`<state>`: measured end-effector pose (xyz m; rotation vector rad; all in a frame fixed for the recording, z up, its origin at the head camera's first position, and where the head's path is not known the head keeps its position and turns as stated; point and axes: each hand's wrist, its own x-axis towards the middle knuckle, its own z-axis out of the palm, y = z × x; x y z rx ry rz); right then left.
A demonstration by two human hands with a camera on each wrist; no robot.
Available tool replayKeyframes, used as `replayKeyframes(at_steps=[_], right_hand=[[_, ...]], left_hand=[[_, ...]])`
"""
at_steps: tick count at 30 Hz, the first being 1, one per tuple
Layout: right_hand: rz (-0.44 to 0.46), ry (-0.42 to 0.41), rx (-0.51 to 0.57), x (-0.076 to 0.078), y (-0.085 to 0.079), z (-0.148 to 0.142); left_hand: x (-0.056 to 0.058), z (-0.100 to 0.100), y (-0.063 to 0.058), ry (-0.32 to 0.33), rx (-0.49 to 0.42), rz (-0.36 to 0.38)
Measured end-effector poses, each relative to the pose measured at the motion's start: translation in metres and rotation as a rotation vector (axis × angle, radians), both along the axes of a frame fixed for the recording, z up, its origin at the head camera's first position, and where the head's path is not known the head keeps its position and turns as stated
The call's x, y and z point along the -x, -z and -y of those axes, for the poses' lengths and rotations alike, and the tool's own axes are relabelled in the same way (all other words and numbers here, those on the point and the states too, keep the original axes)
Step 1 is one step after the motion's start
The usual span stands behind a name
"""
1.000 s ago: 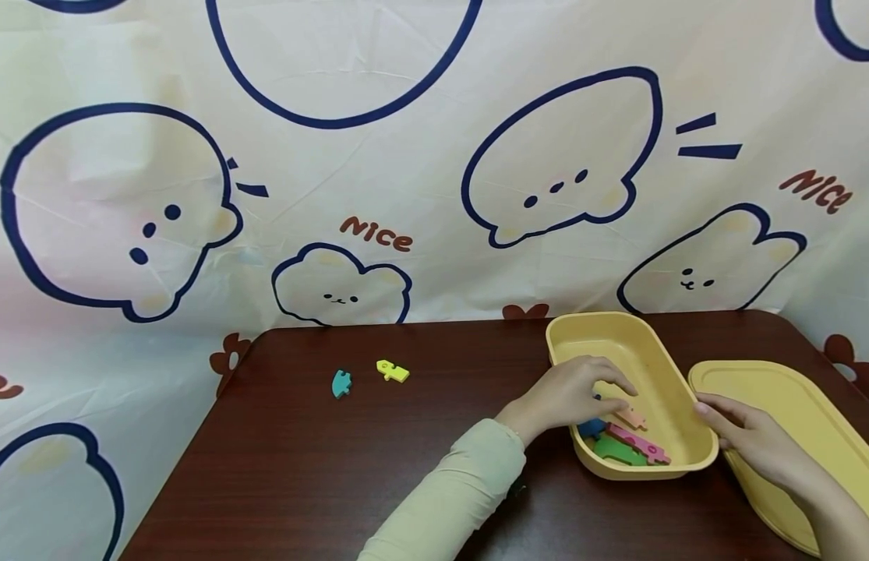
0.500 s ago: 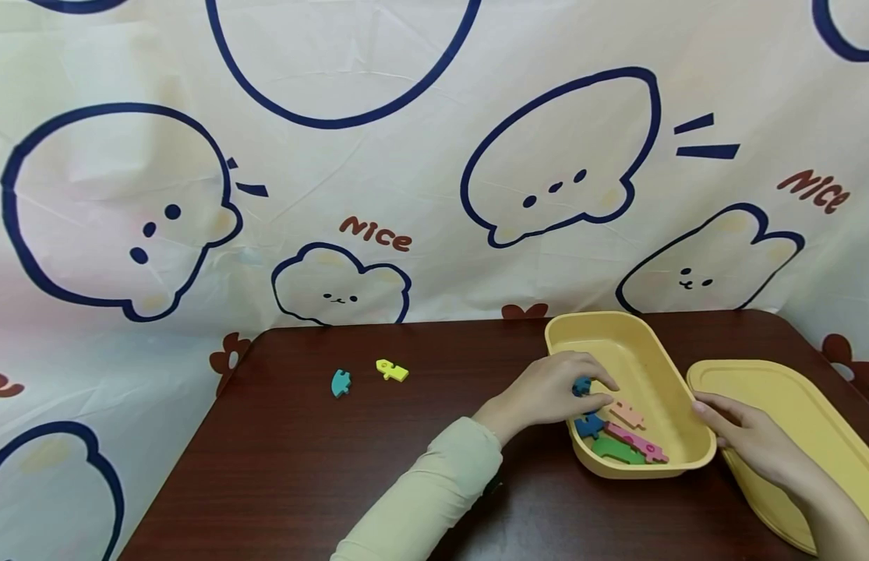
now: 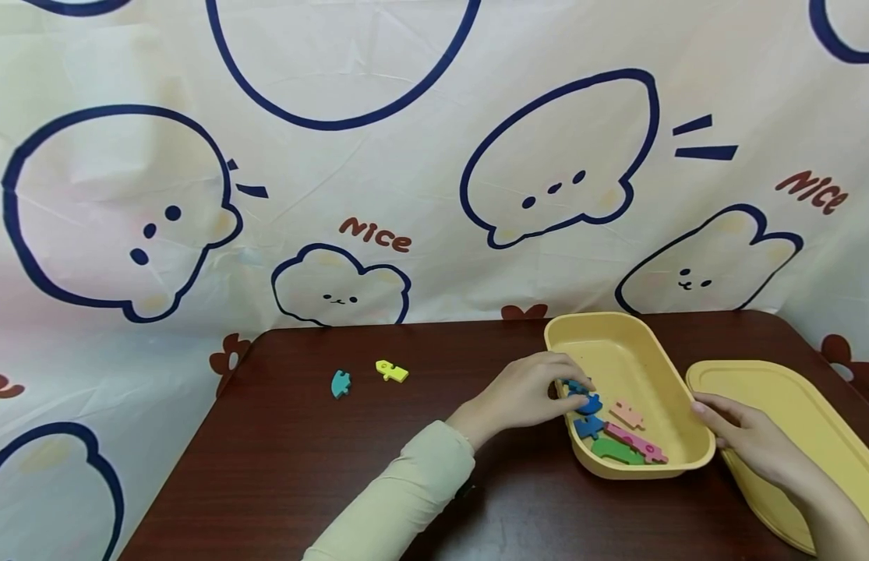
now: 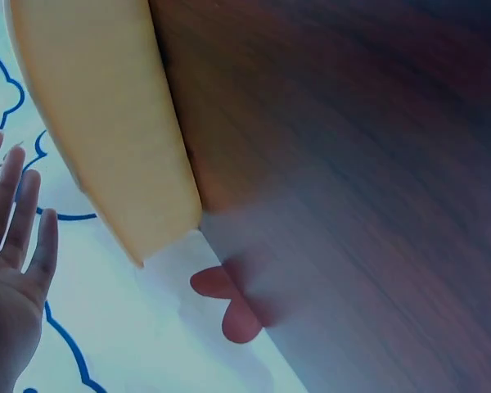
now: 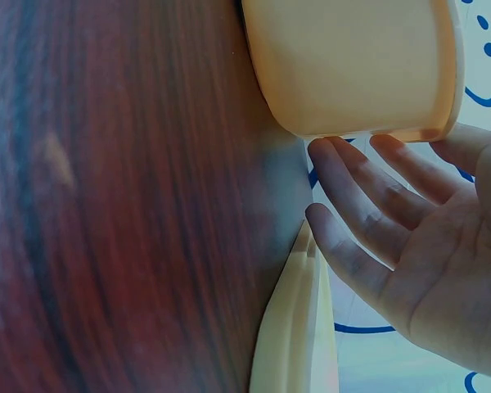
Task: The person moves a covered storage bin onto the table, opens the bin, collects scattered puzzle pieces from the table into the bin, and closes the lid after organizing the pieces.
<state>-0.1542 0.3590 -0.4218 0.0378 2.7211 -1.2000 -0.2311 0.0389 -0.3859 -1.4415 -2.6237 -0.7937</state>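
The head camera looks from high and farther back, forward and downward over the dark table (image 3: 287, 475), with the patterned cloth (image 3: 420, 179) toward twelve o'clock. The left wrist camera is low and near, tilted sideways, facing the outer wall of the yellow box (image 4: 106, 106) at ten o'clock. The right wrist camera, also low, near and tilted, has this same box at one o'clock and shares with the head view the yellow lid (image 5: 285, 348) toward six
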Motion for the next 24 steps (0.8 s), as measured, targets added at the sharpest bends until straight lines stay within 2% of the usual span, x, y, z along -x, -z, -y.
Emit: replayKeyframes(at_steps=[7,12,17,24], right_hand=[[-0.001,-0.003,-0.005,0.001,0.0,0.0],[0.0,-0.002,-0.003,0.001,0.0,0.0],[0.011,0.001,-0.009,0.002,0.0,-0.001],[0.03,0.008,-0.009,0.002,0.001,-0.001]], left_hand=[[-0.003,0.017,-0.002,-0.012,-0.025,-0.031],[-0.001,0.028,-0.002,-0.011,-0.041,-0.052],[-0.001,0.042,-0.001,-0.038,-0.037,-0.01],[0.001,0.067,0.007,-0.071,-0.041,0.03]])
